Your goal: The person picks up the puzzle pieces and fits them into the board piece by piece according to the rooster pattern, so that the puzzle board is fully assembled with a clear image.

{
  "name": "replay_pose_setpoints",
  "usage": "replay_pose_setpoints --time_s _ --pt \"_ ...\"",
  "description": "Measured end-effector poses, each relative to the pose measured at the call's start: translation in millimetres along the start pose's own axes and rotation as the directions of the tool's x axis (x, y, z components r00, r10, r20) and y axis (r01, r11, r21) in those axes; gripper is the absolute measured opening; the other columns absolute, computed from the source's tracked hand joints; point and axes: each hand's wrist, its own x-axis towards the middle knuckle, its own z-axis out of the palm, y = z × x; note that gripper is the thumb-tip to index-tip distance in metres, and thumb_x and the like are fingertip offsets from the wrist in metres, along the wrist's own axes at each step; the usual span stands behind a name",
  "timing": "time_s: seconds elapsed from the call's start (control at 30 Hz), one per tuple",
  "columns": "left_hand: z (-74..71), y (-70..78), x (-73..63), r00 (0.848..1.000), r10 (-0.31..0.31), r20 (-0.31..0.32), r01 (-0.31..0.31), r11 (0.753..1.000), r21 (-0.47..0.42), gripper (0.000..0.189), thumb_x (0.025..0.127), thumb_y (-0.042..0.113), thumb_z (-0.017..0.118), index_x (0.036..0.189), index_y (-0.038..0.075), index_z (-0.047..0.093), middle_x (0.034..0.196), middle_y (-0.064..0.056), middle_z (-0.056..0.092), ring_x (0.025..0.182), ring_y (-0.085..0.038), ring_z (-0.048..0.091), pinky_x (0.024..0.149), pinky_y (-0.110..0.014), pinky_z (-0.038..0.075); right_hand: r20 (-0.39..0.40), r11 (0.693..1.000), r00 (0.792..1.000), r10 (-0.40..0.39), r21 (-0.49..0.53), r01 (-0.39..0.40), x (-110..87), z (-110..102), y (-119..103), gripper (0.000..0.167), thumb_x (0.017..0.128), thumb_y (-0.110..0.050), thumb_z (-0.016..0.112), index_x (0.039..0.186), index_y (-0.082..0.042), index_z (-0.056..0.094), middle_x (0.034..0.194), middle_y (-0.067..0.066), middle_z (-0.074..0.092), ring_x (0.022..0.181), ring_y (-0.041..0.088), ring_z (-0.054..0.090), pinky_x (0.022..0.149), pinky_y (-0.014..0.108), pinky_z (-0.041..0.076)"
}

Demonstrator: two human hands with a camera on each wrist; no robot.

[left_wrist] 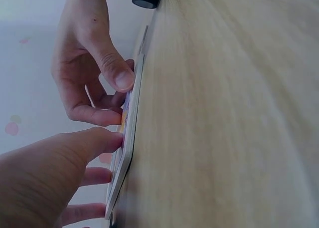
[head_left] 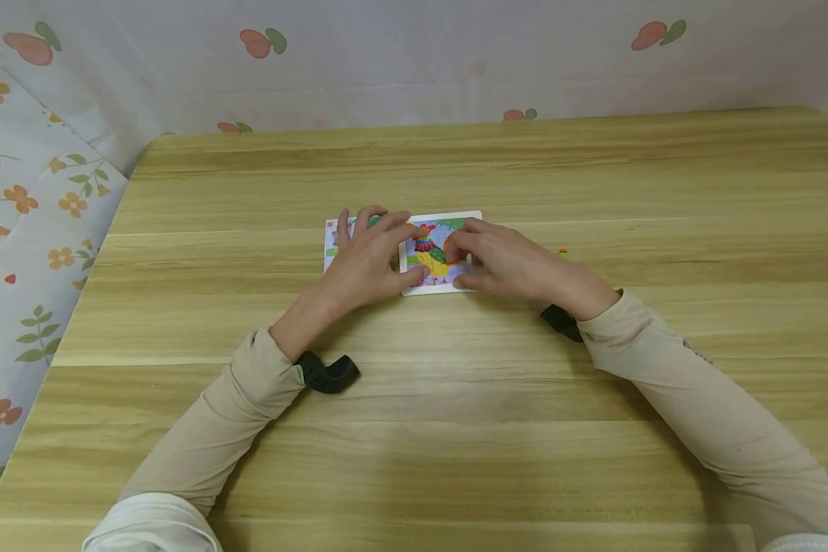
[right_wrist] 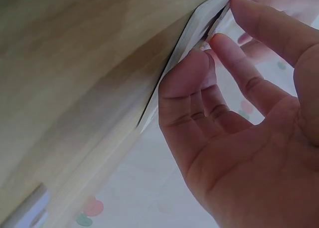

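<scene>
A white-rimmed jigsaw board (head_left: pixel 474 215) with a colourful bird picture (head_left: pixel 433 264) lies flat on the table. My left hand (head_left: pixel 369 257) spreads over its left side, its thumb and index fingertips pressing on the picture. My right hand (head_left: pixel 507 261) is at the board's right side, fingers bent, with thumb and index tips on either side of a puzzle piece (right_wrist: pixel 217 24). In the right wrist view that piece stands slightly tilted, a dark gap between it and the rim. The right fingers hide much of the picture's right side.
A second picture card (head_left: pixel 330 253) lies left of the board, partly under the left hand. A small red and green piece (head_left: pixel 563 251) lies beyond the right wrist. Dark wrist mounts (head_left: pixel 330 373) hang below both wrists. A patterned curtain (head_left: pixel 400 69) borders the table's far edge.
</scene>
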Motion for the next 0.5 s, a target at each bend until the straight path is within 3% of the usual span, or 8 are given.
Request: replay_pose_setpoints --time_s 0.5 --pt "0.0 0.9 0.1 1.000 -0.013 0.003 0.013 1.000 -0.010 0.048 0.082 0.044 0.065 0.124 0.021 0.060 0.139 -0.005 0.043 0.127 -0.030 0.026 0.103 -0.061 0.004 -0.014 1.000 1.000 -0.009 0.006 0.009 0.2 -0.3 -1.2 0.016 0.082 -0.009 0.070 0.093 -0.007 0.058 0.093 0.006 0.051 0.081 0.022 0.049 0.072 0.033 0.041"
